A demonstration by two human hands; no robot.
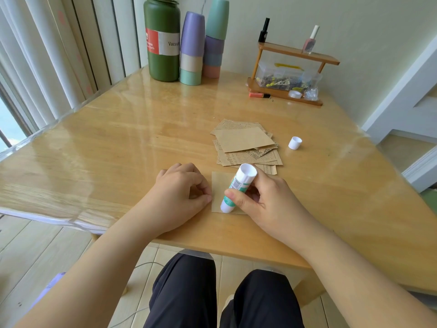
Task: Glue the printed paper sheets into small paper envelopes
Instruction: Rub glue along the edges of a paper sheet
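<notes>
The right hand [257, 197] grips the glue stick [237, 189], tip down on the brown sheet [218, 185] under it, while the left hand [182, 188], fingers curled, presses the sheet's edge, so it should rub gently along the edge and keep the paper still.

On the wooden table [118, 138], a brown paper sheet [218, 185] lies nearest its front edge; the left hand [179, 192] rests at the sheet's left, the right hand [257, 197] on its right, holding a white-and-green glue stick [237, 188] tilted onto it; behind the sheet lies a stack of printed brown paper sheets [246, 143], a white plastic cap [294, 143] to its right
</notes>
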